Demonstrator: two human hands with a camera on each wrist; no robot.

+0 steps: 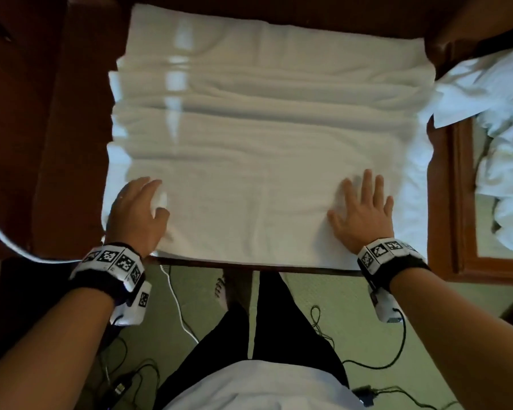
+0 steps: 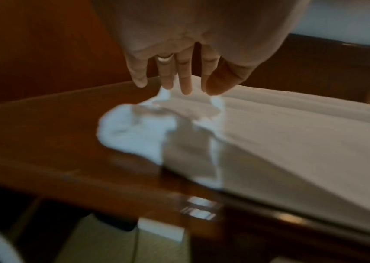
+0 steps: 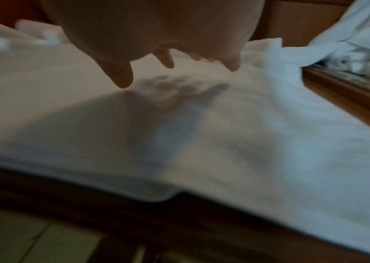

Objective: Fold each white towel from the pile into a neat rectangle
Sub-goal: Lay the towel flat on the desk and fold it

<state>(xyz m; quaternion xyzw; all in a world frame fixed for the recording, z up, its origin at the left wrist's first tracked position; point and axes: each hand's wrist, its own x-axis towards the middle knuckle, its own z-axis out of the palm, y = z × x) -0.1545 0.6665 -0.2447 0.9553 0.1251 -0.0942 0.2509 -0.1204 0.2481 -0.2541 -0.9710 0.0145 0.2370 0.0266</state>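
On the tabletop (image 1: pixel 71 173), the left hand (image 1: pixel 137 214) and right hand (image 1: pixel 363 214) lie open on the towel (image 1: pixel 264 143), gripping nothing; soft, limp cloth, likely best pinched at corners.

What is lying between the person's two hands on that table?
Only the white towel: a bare stretch of it with a faint crease runs from the left hand to the right hand. The head view shows it.

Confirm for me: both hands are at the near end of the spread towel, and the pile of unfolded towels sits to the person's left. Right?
Not quite. The pile sits to the person's right, as the head view shows. The rest holds: left hand and right hand are both at the near end of the spread towel.
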